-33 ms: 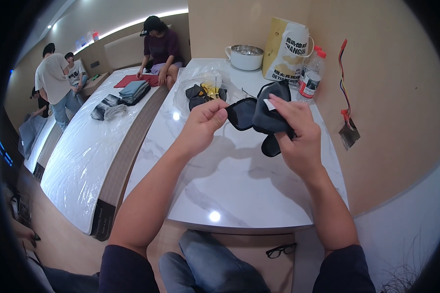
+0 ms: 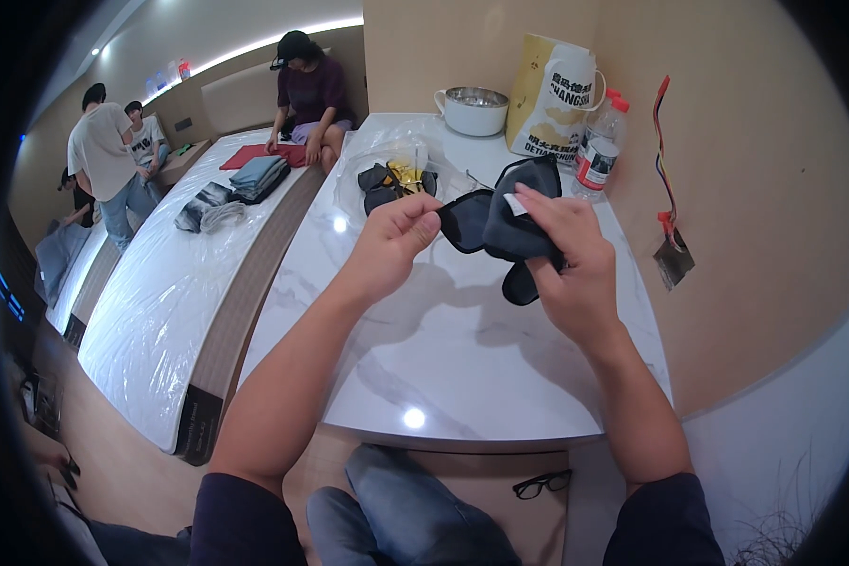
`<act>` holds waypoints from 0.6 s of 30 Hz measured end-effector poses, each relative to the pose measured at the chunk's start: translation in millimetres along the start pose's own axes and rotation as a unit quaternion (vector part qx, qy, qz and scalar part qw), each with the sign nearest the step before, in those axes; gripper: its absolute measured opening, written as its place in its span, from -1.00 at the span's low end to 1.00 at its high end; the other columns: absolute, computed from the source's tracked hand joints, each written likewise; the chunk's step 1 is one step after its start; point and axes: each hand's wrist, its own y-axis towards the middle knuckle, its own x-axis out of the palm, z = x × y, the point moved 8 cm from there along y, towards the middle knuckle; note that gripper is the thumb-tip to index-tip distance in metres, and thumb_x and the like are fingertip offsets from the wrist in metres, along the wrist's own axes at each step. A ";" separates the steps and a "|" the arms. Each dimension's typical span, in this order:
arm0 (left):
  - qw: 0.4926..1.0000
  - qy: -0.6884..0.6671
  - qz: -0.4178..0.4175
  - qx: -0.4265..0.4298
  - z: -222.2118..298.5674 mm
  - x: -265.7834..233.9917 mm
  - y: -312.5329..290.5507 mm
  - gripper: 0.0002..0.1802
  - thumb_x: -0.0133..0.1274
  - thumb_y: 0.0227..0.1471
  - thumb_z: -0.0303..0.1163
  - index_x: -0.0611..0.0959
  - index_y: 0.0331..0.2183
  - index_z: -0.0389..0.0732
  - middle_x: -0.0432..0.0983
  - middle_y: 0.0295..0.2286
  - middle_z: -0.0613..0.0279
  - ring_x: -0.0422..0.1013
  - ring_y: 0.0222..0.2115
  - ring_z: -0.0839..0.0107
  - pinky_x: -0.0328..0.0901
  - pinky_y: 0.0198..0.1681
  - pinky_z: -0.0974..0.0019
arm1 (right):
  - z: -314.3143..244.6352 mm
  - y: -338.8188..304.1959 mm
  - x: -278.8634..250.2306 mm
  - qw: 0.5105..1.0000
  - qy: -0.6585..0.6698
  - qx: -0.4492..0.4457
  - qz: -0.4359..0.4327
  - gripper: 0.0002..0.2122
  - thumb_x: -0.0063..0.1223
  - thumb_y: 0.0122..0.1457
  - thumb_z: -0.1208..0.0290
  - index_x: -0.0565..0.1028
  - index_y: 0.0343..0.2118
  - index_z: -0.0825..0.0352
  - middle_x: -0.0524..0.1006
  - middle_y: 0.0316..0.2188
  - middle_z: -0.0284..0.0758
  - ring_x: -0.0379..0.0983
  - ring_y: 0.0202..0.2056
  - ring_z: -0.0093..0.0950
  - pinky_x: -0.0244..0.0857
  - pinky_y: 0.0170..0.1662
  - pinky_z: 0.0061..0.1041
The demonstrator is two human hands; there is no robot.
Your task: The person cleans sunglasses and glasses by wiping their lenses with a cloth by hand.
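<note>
Above the table, my left hand (image 2: 401,241) is closed, thumb and forefinger pinching the outer corner of dark sunglasses (image 2: 464,223). A soft black cloth (image 2: 511,234) with a small white tag is bunched in my right hand (image 2: 575,250), its fingers pressed over it. The cloth overlaps the right part of the sunglasses and hides it, and a dark rounded flap hangs below my fingers. Just beyond my left hand, a clear plastic bag (image 2: 354,174) lies on the table, with several dark and yellow-lensed glasses in it.
A white marble-patterned table (image 2: 443,377) bears a white pot (image 2: 474,115), a yellow-and-white paper bag (image 2: 538,94) and plastic bottles (image 2: 602,146) at the back. Black-framed glasses (image 2: 542,484) lie below its front edge. Leftward, people sit and stand around plastic-covered beds (image 2: 160,330) with folded clothes.
The cloth and my right hand have shifted very slightly left. My left hand keeps its pinch.
</note>
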 end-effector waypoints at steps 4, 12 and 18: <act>1.000 0.016 0.003 -0.003 0.2 3.4 -4.1 -0.78 -0.01 0.31 -0.35 0.62 -0.21 -0.30 0.44 -0.45 0.48 0.25 -0.41 0.70 0.20 -0.32 0.55 | -20.7 -0.2 18.3 0.998 0.020 -0.031 -0.059 -0.39 0.10 -0.18 0.77 0.47 0.08 0.38 0.48 0.13 -0.22 0.38 -0.03 -0.14 0.31 0.08 -0.31; 0.999 -0.050 -0.007 -0.015 -5.2 11.2 -2.0 -0.82 -0.02 0.28 -0.51 0.63 -0.17 -0.37 0.58 -0.34 0.37 0.40 -0.30 0.66 0.33 -0.17 0.51 | -23.0 -5.5 30.2 0.989 0.049 -0.058 -0.127 -0.40 0.11 -0.16 0.78 0.47 0.09 0.39 0.47 0.13 -0.17 0.39 -0.01 -0.12 0.32 0.09 -0.30; 0.999 0.011 -0.033 -0.019 -5.7 10.1 -3.7 -0.79 0.01 0.29 -0.40 0.64 -0.16 -0.33 0.58 -0.31 0.42 0.39 -0.27 0.67 0.30 -0.16 0.52 | -15.7 -5.4 26.7 0.993 0.026 -0.044 -0.108 -0.40 0.09 -0.14 0.77 0.46 0.09 0.38 0.49 0.11 -0.16 0.40 -0.02 -0.13 0.32 0.09 -0.30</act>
